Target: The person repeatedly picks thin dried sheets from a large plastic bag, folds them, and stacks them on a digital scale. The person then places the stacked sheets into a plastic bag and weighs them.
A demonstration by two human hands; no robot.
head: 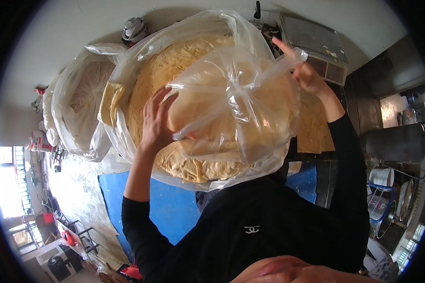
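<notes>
A large clear plastic bag (230, 155) lies before me around a broad, round mass of yellowish, thin-layered flatbread-like food (163, 67). Near the middle, its plastic is gathered into a knot-like bunch with two tails. My left hand (156, 122) pinches the lower-left tail by the thumb, its fingers spread over the plastic. At upper right my right hand (308, 74) grips the other tail, index finger pointing out. The plastic between the hands is drawn taut. Whether the bunch is tied or only twisted cannot be told.
Left of the big bag stands another filled plastic bag (88, 95). A folded yellowish sheet (112, 102) lies between them. A flat-topped weighing scale (313, 39) stands at the back right, near a brown board (315, 123). Blue sheeting (173, 208) is below.
</notes>
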